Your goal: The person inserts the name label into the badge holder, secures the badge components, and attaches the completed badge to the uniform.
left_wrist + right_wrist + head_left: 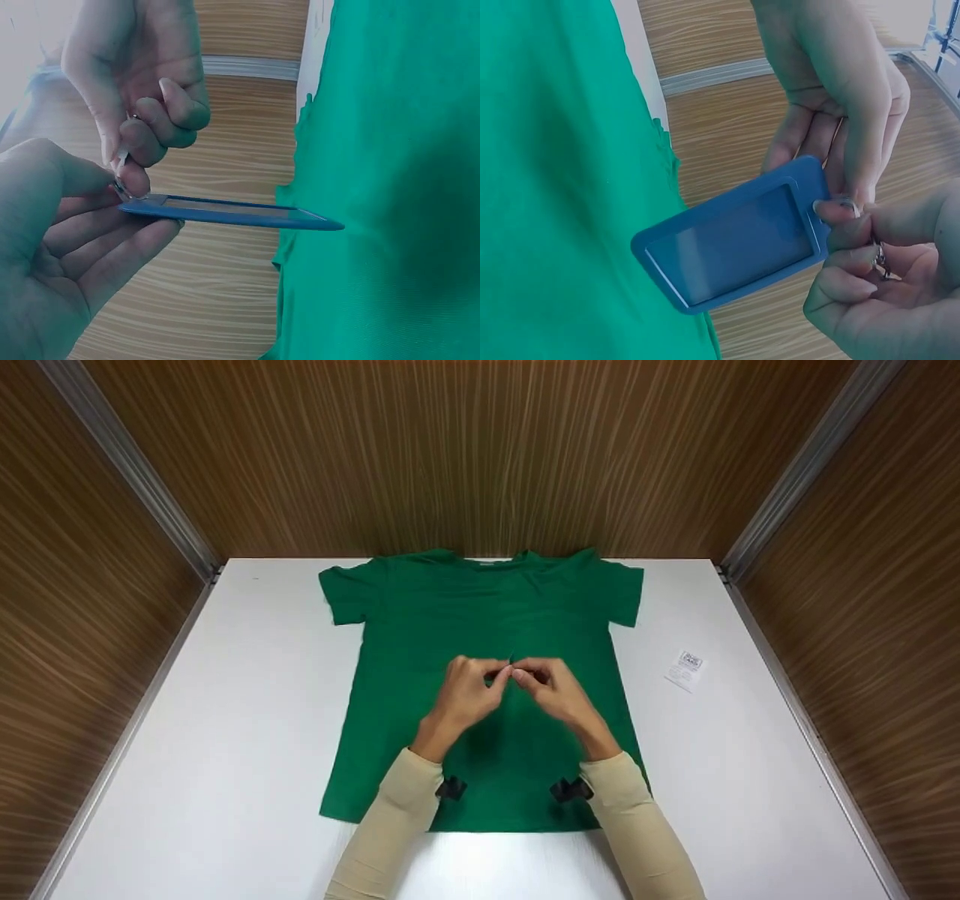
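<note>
A blue badge holder (731, 247) with a clear window hangs in the air over a green T-shirt (450, 622). My left hand (466, 694) pinches the top end of the holder by its strap slot. Close against it, fingertips almost meeting, my right hand (559, 690) pinches a small metal clip (883, 261) with a pale strap at the same end. The right hand's other fingers curl in toward the palm. From the left wrist, the holder shows nearly edge-on, its far end pointing at the shirt. Fingers partly hide the clip.
The T-shirt lies spread flat on a white table (225, 697), collar toward the back panel. A small white printed card (686, 670) lies right of it. Wood-grain panels (480, 457) enclose the back and both sides.
</note>
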Available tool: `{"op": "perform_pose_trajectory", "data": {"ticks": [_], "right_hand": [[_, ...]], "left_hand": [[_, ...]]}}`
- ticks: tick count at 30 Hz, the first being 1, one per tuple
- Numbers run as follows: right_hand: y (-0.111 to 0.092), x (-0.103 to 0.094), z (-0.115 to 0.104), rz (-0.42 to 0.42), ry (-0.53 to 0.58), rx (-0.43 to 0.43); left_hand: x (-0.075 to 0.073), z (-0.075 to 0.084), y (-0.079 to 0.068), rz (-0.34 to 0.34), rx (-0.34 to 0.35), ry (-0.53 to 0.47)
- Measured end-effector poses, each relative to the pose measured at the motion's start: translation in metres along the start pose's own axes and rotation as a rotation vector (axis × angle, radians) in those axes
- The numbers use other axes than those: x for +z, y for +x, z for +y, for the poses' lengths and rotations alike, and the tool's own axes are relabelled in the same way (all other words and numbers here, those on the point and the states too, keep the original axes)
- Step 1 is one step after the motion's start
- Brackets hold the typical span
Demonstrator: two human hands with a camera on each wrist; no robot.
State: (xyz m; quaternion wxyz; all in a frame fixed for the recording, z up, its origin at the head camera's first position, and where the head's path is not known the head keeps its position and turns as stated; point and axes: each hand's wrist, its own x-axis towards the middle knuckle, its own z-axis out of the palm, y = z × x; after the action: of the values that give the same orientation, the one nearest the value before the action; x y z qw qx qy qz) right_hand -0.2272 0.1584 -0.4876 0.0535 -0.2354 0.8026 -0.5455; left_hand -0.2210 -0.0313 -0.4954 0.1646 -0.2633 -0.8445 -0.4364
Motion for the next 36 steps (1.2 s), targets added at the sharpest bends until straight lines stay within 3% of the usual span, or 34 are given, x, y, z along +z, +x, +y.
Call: {"op": "perform_pose_trajectory", "data": {"ticks": [14,22,29,36], "right_hand": [[-0.002,0.001,-0.001,0.045,-0.025,-0.030],[-0.008,0.001,-0.031,0.033,-0.040,-0.016],[-0.002,0.003,-0.005,0.047,-0.043,-0.013],[-0.002,0.004,0.002,0.063,0.077,-0.014]], "left_hand": [[0.003,0.000,0.001,0.015,0.060,-0.034],[0.003,-0.002,0.000,0.015,0.074,-0.053],[0.002,-0.003,0.000,0.027,0.103,-0.069],[-0.007,-0.006,0.004,0.147,0.098,-0.127]]}}
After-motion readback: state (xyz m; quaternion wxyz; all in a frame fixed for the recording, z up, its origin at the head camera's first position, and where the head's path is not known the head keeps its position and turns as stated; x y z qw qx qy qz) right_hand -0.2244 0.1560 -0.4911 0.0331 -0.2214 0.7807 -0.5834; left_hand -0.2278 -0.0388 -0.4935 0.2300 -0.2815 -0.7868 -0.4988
